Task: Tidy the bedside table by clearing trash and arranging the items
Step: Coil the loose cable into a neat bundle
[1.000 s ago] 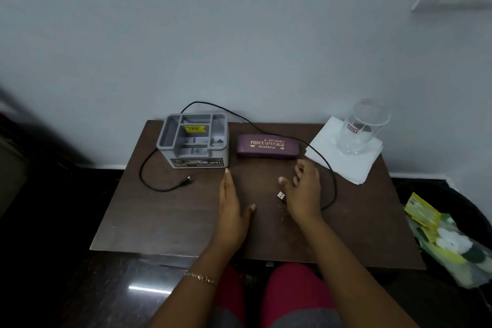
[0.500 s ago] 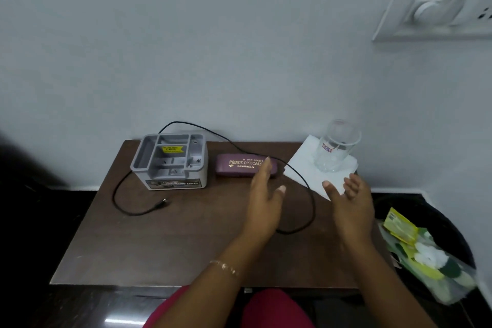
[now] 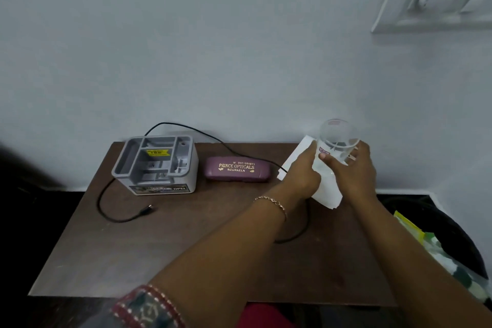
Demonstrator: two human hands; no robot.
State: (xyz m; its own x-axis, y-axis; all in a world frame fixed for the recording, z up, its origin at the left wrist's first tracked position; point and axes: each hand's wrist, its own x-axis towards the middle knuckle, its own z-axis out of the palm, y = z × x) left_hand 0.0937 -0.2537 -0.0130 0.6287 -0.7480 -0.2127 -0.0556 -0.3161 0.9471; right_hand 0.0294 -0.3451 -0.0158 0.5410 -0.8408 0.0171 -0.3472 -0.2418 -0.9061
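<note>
While the right hand [image 3: 355, 168] wraps its fingers round the clear drinking glass [image 3: 337, 141] at the worktop's [image 3: 186, 247] far right corner, the left hand [image 3: 303, 176] seemingly pinches the white paper napkin [image 3: 326, 189] beneath. Black cable [image 3: 117, 217], maroon spectacle case [image 3: 237, 169] and grey plastic organiser [image 3: 155, 165] remain unarranged.

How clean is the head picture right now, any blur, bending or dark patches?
Head view: dim, soft lighting; glass smeared and faint against the wall; case lettering readable; table edges bowed by the wide lens; left corner and floor nearly black.
</note>
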